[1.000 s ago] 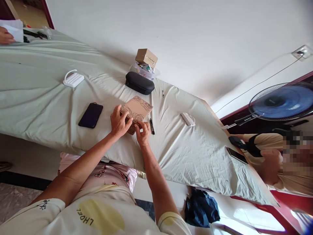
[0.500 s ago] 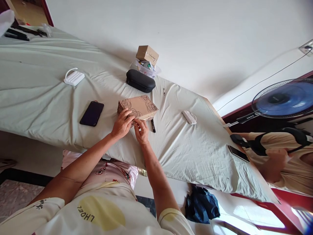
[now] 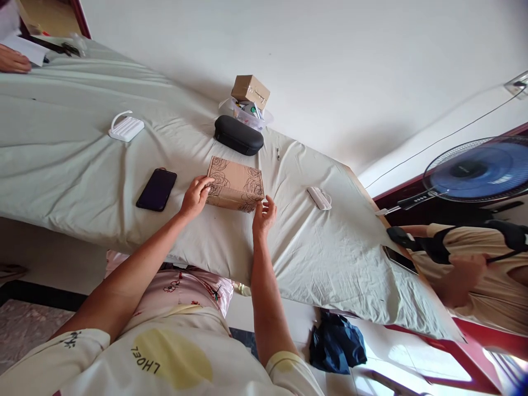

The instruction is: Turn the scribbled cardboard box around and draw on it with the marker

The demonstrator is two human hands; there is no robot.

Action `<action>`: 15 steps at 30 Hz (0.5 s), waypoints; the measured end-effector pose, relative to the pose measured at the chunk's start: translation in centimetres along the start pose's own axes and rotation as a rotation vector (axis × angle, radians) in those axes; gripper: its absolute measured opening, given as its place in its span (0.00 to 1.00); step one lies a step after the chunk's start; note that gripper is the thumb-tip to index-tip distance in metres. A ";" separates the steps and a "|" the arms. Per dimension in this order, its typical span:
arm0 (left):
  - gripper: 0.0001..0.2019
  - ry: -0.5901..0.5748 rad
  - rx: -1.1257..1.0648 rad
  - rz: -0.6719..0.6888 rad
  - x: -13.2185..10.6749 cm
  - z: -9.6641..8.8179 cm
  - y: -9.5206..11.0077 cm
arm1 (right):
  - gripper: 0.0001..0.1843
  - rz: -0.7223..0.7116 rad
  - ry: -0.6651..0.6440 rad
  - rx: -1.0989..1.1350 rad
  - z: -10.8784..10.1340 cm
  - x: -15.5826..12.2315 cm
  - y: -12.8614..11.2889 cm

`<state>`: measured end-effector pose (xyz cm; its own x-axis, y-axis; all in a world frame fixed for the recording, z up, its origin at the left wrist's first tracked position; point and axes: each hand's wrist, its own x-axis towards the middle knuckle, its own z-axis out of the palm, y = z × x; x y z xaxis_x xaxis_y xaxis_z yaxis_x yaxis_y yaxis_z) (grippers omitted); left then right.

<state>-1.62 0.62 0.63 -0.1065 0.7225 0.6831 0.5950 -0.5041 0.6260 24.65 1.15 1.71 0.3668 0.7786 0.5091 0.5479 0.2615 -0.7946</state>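
Note:
A brown cardboard box (image 3: 235, 184) with dark scribbled loops drawn near its ends lies on the cloth-covered table in front of me. My left hand (image 3: 195, 197) holds its left side, fingertips on the top edge and thumb lower down. At the front right corner, my right hand (image 3: 264, 214) grips the box between thumb and bent fingers. A dark phone (image 3: 157, 190) lies to the left of my left hand. Behind the box is a black zip case (image 3: 238, 135).
Against the wall, a small carton (image 3: 250, 91) sits on a clear plastic tub (image 3: 247, 116). White folding lamp-like items (image 3: 127, 127) lie left and right. A person (image 3: 474, 269) sits at the right by a fan (image 3: 474, 168); another person's hand (image 3: 14, 59) holds paper at far left.
The box has turned so its long side faces me. My hands have moved apart, from together at its front to opposite sides. The black marker no longer shows. A hand has appeared far left.

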 end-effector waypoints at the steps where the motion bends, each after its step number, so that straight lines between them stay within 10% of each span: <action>1: 0.19 -0.014 -0.010 -0.007 -0.2 0.1 -0.1 | 0.21 0.033 -0.031 0.002 0.1 0.0 0.3; 8: 0.20 -0.135 0.143 -0.259 -1.3 0.2 -0.9 | 0.19 0.070 -0.260 -0.131 1.3 -1.1 2.0; 15: 0.13 -0.211 0.412 -0.198 -1.8 0.2 -0.7 | 0.25 -0.012 -0.280 -0.163 1.6 -1.4 3.5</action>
<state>-1.65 -0.24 -1.16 -0.1107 0.8868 0.4487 0.8493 -0.1501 0.5061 24.86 1.85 -2.27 0.1509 0.9086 0.3896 0.6728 0.1943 -0.7138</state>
